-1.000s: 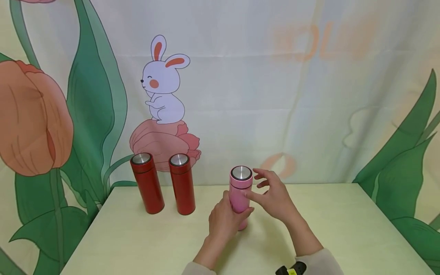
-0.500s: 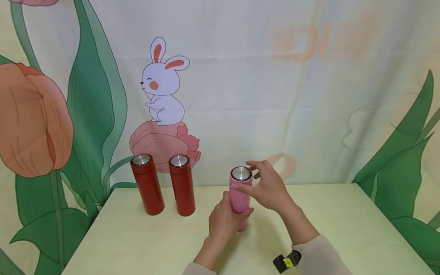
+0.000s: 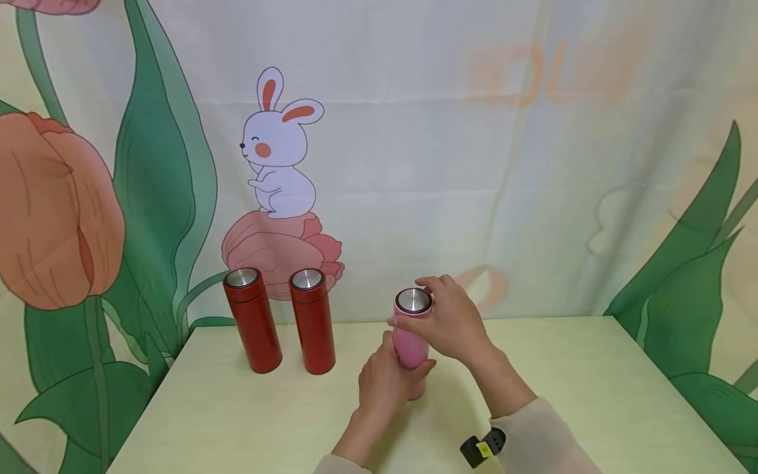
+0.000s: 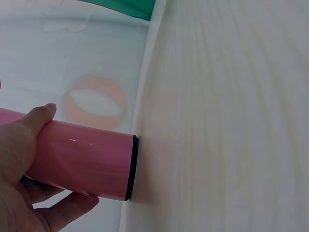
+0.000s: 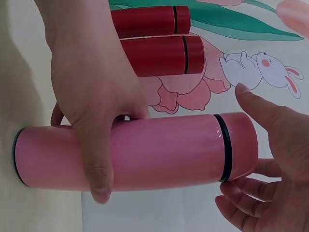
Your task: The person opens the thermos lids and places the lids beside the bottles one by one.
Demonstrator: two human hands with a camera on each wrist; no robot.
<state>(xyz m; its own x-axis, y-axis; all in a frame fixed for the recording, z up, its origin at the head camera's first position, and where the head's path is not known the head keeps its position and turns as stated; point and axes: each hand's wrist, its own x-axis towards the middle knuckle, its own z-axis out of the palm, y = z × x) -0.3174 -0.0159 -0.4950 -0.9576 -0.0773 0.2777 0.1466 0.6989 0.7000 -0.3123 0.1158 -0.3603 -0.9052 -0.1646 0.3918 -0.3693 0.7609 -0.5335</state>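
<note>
A pink thermos bottle (image 3: 410, 349) stands upright on the table, with its steel-topped lid (image 3: 414, 301) on. My left hand (image 3: 381, 382) grips its lower body, thumb on one side and fingers on the other. In the left wrist view the bottle's black-edged base (image 4: 131, 169) meets the tabletop. My right hand (image 3: 456, 316) is around the lid from the right. The right wrist view shows its thumb (image 5: 256, 104) held off the pink lid (image 5: 244, 145), while its fingers (image 5: 246, 193) are close beside the lid's other side; whether they touch it I cannot tell.
Two red thermos bottles, one farther left (image 3: 254, 322) and one nearer (image 3: 314, 322), stand upright at the back left of the pale table (image 3: 237, 428). Behind the table hangs a printed cloth (image 3: 414, 164) with a rabbit and tulips. A black wrist strap (image 3: 482, 447) sits by the right sleeve.
My right hand has moved left, its thumb and fingers coming farther around the lid. The left hand and the pink thermos bottle have stayed in place.
</note>
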